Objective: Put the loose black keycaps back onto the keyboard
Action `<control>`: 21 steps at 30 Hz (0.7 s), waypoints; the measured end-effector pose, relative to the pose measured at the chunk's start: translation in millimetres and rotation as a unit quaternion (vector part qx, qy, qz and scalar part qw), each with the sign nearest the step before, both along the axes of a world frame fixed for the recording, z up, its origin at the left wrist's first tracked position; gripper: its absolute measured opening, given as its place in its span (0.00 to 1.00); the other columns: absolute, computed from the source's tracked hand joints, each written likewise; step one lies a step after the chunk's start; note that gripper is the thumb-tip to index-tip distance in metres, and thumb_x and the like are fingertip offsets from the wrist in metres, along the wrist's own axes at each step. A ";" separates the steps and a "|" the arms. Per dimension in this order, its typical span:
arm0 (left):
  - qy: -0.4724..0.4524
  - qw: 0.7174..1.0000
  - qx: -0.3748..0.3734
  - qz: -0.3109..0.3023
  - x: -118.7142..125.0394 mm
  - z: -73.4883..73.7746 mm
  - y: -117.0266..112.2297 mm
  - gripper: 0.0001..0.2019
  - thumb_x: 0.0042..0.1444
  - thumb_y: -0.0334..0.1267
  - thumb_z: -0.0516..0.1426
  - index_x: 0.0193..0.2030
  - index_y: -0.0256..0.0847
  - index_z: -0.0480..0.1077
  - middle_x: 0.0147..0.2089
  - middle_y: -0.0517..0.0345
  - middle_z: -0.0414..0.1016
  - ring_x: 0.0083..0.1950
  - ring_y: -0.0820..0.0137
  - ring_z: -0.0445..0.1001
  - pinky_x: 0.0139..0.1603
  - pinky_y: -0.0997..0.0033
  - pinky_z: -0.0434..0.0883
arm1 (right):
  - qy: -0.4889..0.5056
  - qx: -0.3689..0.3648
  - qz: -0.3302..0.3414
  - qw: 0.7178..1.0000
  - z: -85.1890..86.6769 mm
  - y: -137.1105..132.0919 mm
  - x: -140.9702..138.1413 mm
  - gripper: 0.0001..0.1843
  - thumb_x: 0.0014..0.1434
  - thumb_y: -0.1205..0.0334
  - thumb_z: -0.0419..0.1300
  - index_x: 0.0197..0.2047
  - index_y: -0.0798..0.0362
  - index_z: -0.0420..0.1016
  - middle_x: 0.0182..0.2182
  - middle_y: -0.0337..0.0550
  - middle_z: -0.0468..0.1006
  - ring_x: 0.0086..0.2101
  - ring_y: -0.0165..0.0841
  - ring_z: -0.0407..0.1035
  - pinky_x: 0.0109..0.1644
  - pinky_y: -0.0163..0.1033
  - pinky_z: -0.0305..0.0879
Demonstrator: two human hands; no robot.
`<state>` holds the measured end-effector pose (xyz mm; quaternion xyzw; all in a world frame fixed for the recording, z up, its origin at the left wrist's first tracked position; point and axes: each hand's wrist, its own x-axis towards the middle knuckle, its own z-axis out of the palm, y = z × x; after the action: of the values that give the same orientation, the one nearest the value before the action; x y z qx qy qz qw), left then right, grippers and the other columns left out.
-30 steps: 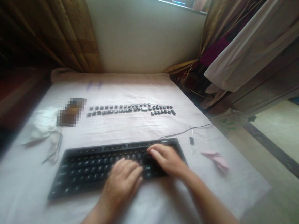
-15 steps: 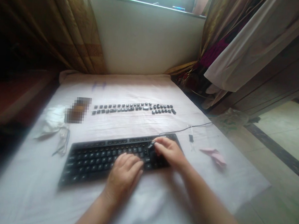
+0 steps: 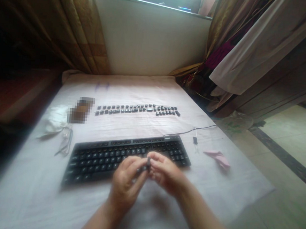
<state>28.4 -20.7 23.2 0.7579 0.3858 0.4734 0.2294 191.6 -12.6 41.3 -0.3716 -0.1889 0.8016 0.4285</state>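
A black keyboard (image 3: 100, 156) lies on the white cloth in front of me. My left hand (image 3: 125, 183) and my right hand (image 3: 166, 173) meet just above its front edge. Their fingertips pinch together on a small dark keycap (image 3: 148, 162) held between them. Farther back, two rows of loose black keycaps (image 3: 137, 109) are laid out on the cloth.
The keyboard's cable (image 3: 191, 131) runs off to the right past a small binder clip (image 3: 194, 140). A pink cloth (image 3: 217, 157) lies at right, crumpled white tissue (image 3: 54, 119) and a blurred brown object (image 3: 81, 110) at left. The table edge drops to the floor on the right.
Both hands have lifted off the keys and come together toward me. The right hand pulled a keycap from the keyboard's right part, and both now pinch it.
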 end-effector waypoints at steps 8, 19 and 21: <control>0.068 0.995 0.070 0.022 -16.8 -0.1 -12.9 0.08 0.61 0.33 0.56 0.48 0.42 0.71 0.40 0.54 0.76 0.40 0.67 0.76 0.41 0.70 0.75 | -0.227 0.122 0.060 0.964 -0.3 -24.0 -1.6 0.15 0.53 0.51 0.68 0.37 0.52 0.74 0.24 0.35 0.74 0.24 0.26 0.67 0.27 0.32 0.63; 0.078 0.994 0.058 0.051 -39.3 -15.3 0.7 0.09 0.64 0.34 0.55 0.50 0.40 0.70 0.42 0.53 0.76 0.43 0.69 0.77 0.44 0.73 0.76 | -0.746 0.459 -0.092 0.474 -31.7 -12.2 22.6 0.13 0.63 0.66 0.56 0.49 0.51 0.77 0.50 0.53 0.77 0.52 0.45 0.68 0.54 0.53 0.66; 0.079 0.994 0.053 0.049 -41.6 -17.4 0.8 0.09 0.64 0.34 0.55 0.50 0.40 0.70 0.42 0.53 0.75 0.43 0.69 0.77 0.45 0.73 0.76 | -0.745 0.473 -0.071 0.465 -33.7 -11.3 17.8 0.12 0.63 0.66 0.56 0.48 0.51 0.77 0.51 0.52 0.76 0.54 0.45 0.67 0.55 0.53 0.64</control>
<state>-13.2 -19.9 5.9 0.7839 0.4141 0.4426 0.1344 209.3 -23.8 7.6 -0.5808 -0.7596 -0.0236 0.2918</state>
